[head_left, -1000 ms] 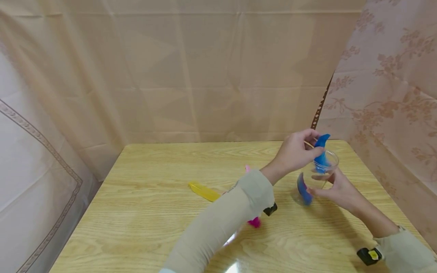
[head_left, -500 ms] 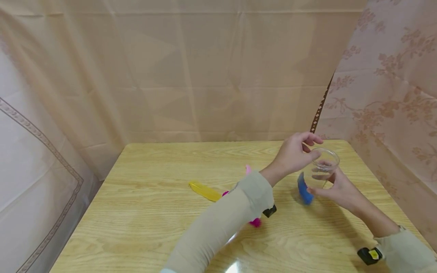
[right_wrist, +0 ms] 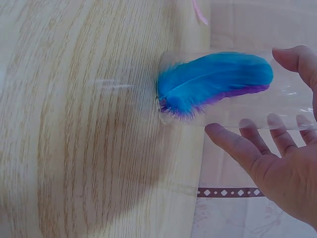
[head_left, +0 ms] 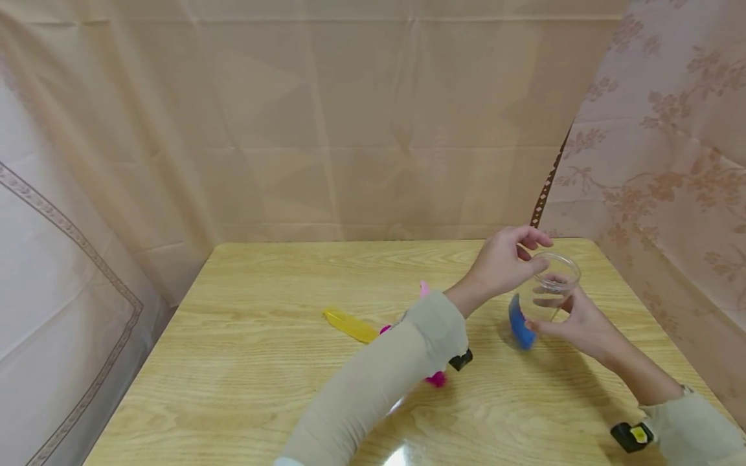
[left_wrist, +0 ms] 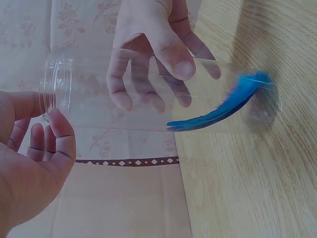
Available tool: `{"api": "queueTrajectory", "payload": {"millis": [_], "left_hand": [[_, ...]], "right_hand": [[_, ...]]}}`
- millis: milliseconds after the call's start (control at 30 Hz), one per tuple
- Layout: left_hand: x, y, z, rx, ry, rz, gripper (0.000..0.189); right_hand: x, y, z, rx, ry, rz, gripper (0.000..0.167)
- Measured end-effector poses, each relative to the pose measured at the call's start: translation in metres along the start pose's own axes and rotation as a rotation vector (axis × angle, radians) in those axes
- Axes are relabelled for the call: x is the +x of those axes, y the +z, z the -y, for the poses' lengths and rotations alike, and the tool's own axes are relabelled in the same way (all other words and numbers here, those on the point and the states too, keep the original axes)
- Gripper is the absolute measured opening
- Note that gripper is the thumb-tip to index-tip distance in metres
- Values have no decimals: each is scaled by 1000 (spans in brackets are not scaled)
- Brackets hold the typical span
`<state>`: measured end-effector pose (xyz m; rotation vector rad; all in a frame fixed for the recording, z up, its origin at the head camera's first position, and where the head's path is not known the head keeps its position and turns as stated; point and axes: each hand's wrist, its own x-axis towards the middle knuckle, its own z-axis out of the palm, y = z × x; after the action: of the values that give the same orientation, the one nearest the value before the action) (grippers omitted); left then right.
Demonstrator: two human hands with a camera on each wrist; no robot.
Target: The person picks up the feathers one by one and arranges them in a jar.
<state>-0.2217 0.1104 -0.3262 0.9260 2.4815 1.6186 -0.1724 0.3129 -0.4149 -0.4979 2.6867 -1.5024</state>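
A clear, see-through jar [head_left: 557, 287] stands on the wooden table at the right, its mouth upward. My right hand [head_left: 579, 327] holds it from the right side, thumb and fingers around the wall. Low inside the jar is a blue feather [head_left: 520, 325]. Its curved blade and purple edge show in the right wrist view, where the feather [right_wrist: 218, 77] leans along the wall. My left hand [head_left: 504, 262] is at the jar's mouth with nothing held, fingers loosely bent above the rim and thumb beside it. Whether the thumb touches the rim, I cannot tell.
A yellow feather [head_left: 350, 325] lies mid-table, left of my left forearm. Magenta fluff [head_left: 436, 379] and a pink feather tip [head_left: 423, 288] show around that sleeve, which hides the rest. Curtains hang behind the table and at both sides.
A second ago my left hand held a blue feather in the jar's mouth. It has let go, and that feather is gone from the mouth. The right hand and jar stay put.
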Motion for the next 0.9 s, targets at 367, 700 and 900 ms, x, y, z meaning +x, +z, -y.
{"api": "queueTrajectory", "payload": {"millis": [367,700,900], "left_hand": [[-4,-6,1,-25,14,-12,22],[-25,-47,9,-131,39,-83,21],[-46,-76,22,-122,-10,-110,22]], "right_hand": [[-1,-1,-1,0,-3,-3,84],[-1,-3,-1,4,19,5,86],[-1,-1,-1,22,34,0,86]]}}
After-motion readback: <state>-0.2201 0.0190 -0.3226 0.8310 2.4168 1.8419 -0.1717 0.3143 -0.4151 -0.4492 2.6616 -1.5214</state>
